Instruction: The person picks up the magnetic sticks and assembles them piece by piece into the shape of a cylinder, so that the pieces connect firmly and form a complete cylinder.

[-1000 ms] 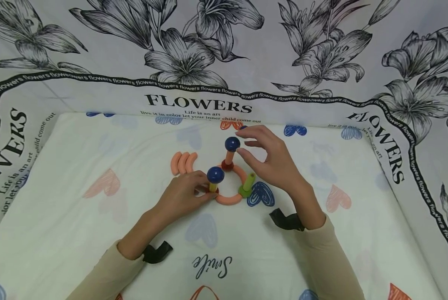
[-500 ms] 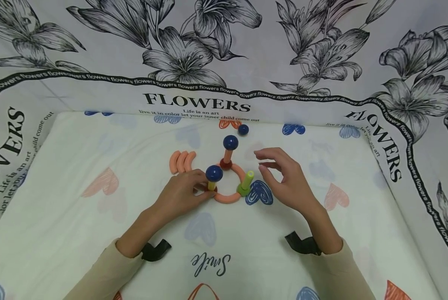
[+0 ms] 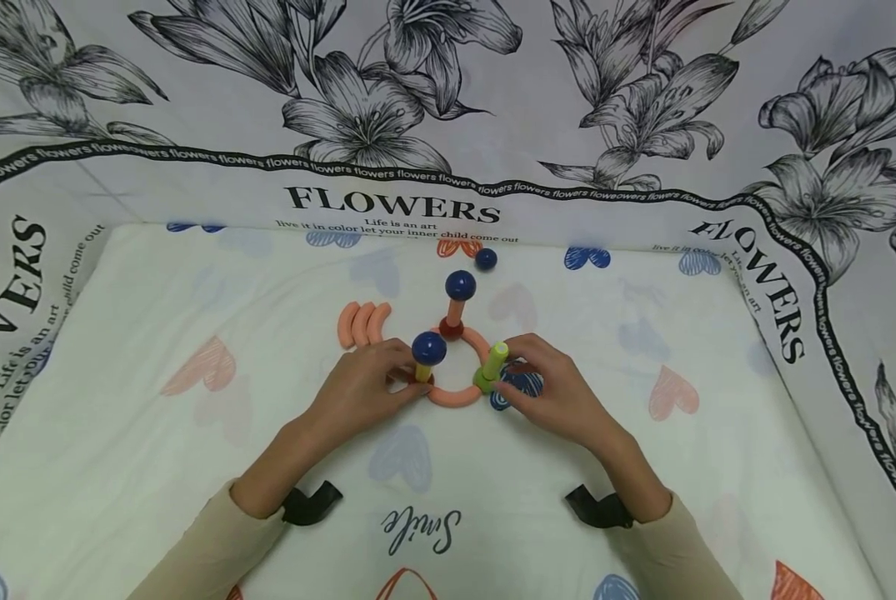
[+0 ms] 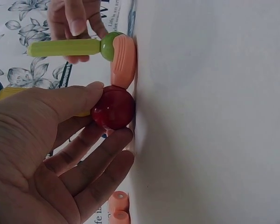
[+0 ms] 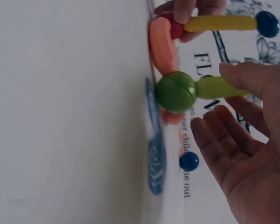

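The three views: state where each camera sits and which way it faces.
Head: above, looking forward and down at the ring toy; both hands and sleeves show.
Left wrist: beside the left hand, facing the red ball.
Right wrist: beside the right hand, facing the green ball.
Both wrist views share the green post.

**"FLOWERS" and "Smile": the words on the cloths**

The grey flower-print cloth (image 3: 643, 208) carries the word "FLOWERS" in large black capitals at centre, with "Life is an art" and "live it in color let your inner child come out" in small type beneath. The same "FLOWERS" heading runs down the cloth at left and right, partly cut off at left. A curving black band repeats "flowers" in white letters. On the white heart-print sheet (image 3: 192, 467), "Smile" is written in dark script, upside down to the camera.
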{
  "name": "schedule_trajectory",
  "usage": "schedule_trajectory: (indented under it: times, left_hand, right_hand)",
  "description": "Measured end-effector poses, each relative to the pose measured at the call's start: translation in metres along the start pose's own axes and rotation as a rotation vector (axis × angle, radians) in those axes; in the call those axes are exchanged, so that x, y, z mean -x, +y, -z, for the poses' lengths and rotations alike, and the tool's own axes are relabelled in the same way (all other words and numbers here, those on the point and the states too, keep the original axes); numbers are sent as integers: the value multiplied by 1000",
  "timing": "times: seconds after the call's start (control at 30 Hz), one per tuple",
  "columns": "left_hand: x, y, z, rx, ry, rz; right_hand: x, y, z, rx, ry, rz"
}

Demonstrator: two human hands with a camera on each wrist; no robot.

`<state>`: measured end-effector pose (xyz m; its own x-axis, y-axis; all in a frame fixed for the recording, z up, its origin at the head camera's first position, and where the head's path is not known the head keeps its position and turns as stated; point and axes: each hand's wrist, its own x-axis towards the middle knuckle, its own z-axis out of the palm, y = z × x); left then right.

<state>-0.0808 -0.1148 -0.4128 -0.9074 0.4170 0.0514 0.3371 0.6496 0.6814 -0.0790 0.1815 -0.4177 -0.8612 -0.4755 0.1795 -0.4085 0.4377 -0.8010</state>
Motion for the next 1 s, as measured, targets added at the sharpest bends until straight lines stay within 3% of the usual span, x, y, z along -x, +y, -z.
schedule_trajectory:
  times: [0.27,0.67,1.0]
  left_hand:
    - [1,1,2,-21,2,12]
    - [2,-1,8,37,-97,51]
    - [7,0,33,15,-134,141]
  right_hand:
    - [-2,4,-11,54,6,-12]
    - [-1,7,-17,77,25,-21]
    - [-1,6,-15,110,25,-34]
